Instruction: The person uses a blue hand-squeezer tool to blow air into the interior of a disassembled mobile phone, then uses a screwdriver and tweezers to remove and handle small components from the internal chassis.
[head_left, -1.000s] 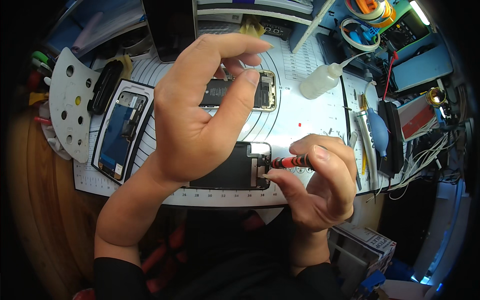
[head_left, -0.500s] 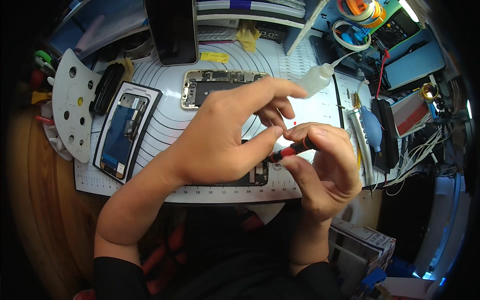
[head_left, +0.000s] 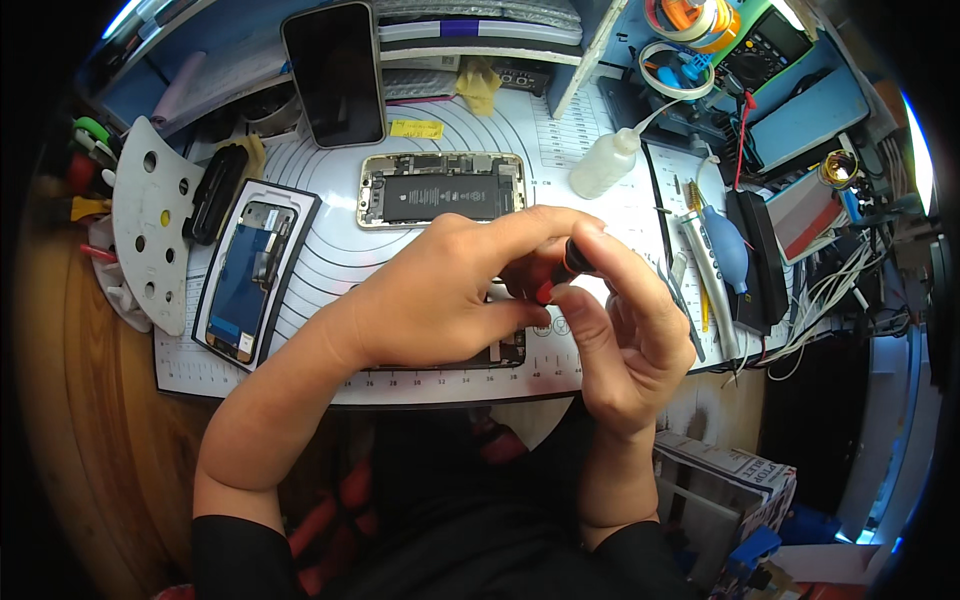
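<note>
Between thumb and fingers, my right hand (head_left: 640, 345) grips a small black-and-red screwdriver (head_left: 573, 262). My left hand (head_left: 455, 285) is closed, its fingers curled about the screwdriver's red end; what they hold is hidden. Below it lies a dark phone part (head_left: 510, 352), mostly covered by the hand and wrist. Just beyond my hands sits an opened phone body (head_left: 440, 190) with a black battery and bare boards. A phone screen assembly (head_left: 248, 285) rests in a white-and-black tray on the left.
A translucent squeeze bottle (head_left: 604, 167) stands beyond my right hand. Tweezers, a brush and a blue air blower (head_left: 727, 250) lie at the right, by tangled white cables (head_left: 805, 300). A dark-screened phone (head_left: 335, 75) leans upright at the back. At the far left is a white perforated panel (head_left: 150, 230).
My left fingers have curled in around the screwdriver's end. The screwdriver has tipped more upright, and my right hand has moved slightly left. The view has shifted a little.
</note>
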